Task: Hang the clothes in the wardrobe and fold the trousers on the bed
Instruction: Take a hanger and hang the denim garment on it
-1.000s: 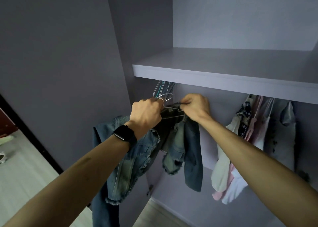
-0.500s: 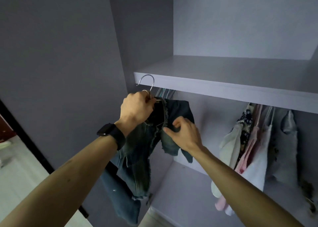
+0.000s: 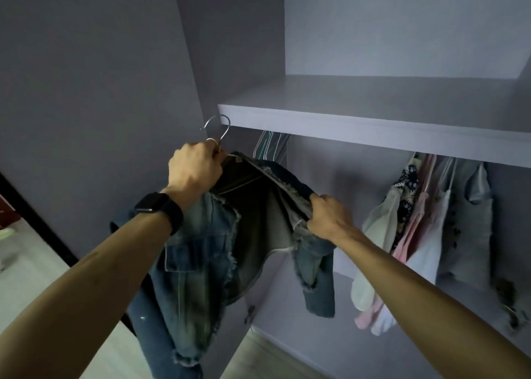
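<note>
While the left hand (image 3: 195, 168) gripped a metal hanger (image 3: 217, 133) below the wardrobe shelf (image 3: 373, 128), the right hand (image 3: 327, 216) pinched the denim jacket (image 3: 207, 258) draped on it, left of hanging clothes (image 3: 425, 223).

Both bare forearms reach up and forward. The left arm comes in from 7 o'clock, a black watch (image 3: 158, 207) on its wrist. The left grip (image 3: 195, 168), knuckles toward the camera, is fisted round a hanger (image 3: 219, 131) neck. The right arm enters from 4 o'clock. The right grip (image 3: 327, 217), lower, pinches a jacket (image 3: 207, 249) edge.
</note>
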`<state>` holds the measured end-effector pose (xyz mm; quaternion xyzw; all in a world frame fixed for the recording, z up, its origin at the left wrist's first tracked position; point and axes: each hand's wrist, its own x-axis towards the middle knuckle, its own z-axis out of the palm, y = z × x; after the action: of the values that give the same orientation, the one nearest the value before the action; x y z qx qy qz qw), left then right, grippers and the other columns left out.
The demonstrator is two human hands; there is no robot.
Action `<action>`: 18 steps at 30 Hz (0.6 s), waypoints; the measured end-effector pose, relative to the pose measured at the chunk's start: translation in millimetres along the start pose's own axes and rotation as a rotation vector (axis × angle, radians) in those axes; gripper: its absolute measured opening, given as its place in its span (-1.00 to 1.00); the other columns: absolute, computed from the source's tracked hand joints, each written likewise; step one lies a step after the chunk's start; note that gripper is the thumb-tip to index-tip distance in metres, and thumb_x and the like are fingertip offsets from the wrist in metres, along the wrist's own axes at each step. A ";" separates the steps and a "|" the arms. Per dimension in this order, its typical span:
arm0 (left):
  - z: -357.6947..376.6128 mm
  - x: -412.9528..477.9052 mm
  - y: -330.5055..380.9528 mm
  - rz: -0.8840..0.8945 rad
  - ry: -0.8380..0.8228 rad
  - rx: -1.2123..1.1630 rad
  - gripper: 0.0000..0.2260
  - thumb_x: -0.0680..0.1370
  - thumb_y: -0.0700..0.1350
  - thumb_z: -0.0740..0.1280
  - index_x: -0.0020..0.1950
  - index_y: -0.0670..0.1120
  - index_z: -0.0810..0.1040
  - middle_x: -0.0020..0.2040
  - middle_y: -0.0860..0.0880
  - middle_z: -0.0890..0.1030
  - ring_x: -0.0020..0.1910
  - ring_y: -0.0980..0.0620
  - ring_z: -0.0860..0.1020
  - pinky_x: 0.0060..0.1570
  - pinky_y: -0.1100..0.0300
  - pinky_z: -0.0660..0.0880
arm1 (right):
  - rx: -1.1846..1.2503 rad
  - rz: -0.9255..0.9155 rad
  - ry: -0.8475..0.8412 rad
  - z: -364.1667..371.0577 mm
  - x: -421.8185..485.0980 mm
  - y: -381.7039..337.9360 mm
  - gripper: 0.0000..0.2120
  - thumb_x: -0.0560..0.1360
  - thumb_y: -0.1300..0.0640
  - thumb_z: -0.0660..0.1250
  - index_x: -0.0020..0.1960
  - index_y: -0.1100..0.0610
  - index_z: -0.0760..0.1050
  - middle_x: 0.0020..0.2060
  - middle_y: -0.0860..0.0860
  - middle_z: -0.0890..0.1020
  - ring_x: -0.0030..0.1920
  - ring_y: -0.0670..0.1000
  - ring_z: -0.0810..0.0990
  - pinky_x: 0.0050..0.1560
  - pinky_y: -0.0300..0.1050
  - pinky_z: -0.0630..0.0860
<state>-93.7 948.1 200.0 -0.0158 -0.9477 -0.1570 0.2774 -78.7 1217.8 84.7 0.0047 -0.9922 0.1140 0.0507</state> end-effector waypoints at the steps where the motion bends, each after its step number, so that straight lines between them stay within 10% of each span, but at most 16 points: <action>1: 2.1 -2.2 -1.9 -0.010 -0.015 -0.012 -0.84 0.58 0.04 0.34 -0.04 -0.04 0.57 -0.07 -0.22 0.63 -0.08 -0.35 0.54 -0.16 0.03 0.36 | 0.053 -0.045 -0.005 -6.0 -0.2 3.0 -0.60 0.42 0.19 0.37 0.26 0.12 0.46 0.15 0.12 0.57 0.11 0.21 0.57 -0.04 -0.01 0.55; 8: 14.3 -13.8 18.6 0.017 -0.130 -0.205 -0.92 0.52 0.09 0.41 -0.13 0.12 0.61 -0.10 -0.03 0.69 -0.11 -0.14 0.58 -0.14 0.12 0.44 | 0.494 -0.124 -0.438 -12.7 -4.5 6.0 -0.77 0.40 0.19 0.46 0.05 0.07 0.62 -0.05 0.09 0.71 -0.01 0.10 0.69 0.03 -0.01 0.61; 13: 11.4 -21.5 25.7 0.070 -0.177 -0.323 -0.92 0.53 0.06 0.43 -0.15 0.11 0.62 -0.14 0.04 0.71 -0.06 -0.04 0.66 0.05 0.00 0.58 | 0.506 -0.161 0.231 -18.1 2.3 4.1 -0.61 0.46 -0.26 0.43 0.12 -0.01 0.55 -0.02 -0.12 0.67 -0.06 -0.07 0.61 0.05 -0.12 0.54; 18: 5.5 -26.9 32.7 0.118 -0.146 -0.356 -0.96 0.55 0.00 0.43 -0.09 0.08 0.65 -0.15 0.05 0.71 -0.10 0.00 0.66 0.05 0.05 0.59 | 0.168 -0.195 0.337 -27.8 12.9 -34.1 -0.43 0.44 -0.43 0.30 0.10 0.05 0.41 -0.11 0.00 0.64 -0.16 0.12 0.61 -0.21 -0.04 0.52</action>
<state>-70.0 982.4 190.8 -0.1314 -0.9200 -0.3039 0.2096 -88.0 1190.9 120.7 0.0856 -0.9516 0.1899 0.2261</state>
